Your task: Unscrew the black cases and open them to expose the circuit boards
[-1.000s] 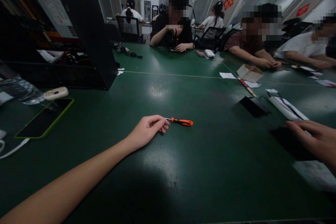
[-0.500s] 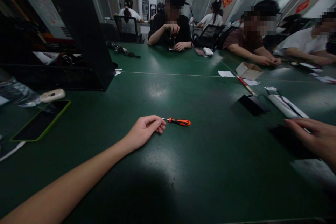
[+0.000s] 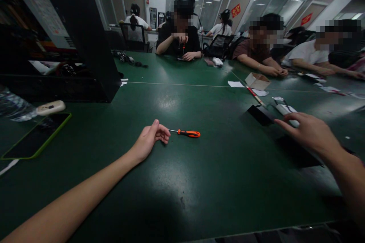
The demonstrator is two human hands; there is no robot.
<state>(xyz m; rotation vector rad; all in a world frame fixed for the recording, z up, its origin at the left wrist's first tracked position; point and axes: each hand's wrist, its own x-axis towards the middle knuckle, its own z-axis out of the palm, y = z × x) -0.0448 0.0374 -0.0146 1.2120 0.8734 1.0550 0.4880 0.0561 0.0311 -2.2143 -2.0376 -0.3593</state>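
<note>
An orange-and-black screwdriver lies on the green tabletop with its metal shaft pointing left. My left hand rests on its side by the shaft's tip, thumb raised and fingers loosely curled, nothing in it. Whether the fingertips touch the shaft I cannot tell. On the right, my right hand hovers over the table with its fingers stretched out and holds nothing. Close by its fingertips is a black flat object. A second dark flat piece lies below that hand, and a white elongated object is partly hidden behind it.
At left, a green-edged phone lies near a whitish oval object and a black open cabinet. Further back stand a small cardboard box and a paper. Several people sit across the table; one holds a screwdriver.
My right hand has moved left and inward, towards the black flat object. My left thumb has lifted away from the fingers. The view has shifted slightly; the screwdriver stays on the table.
</note>
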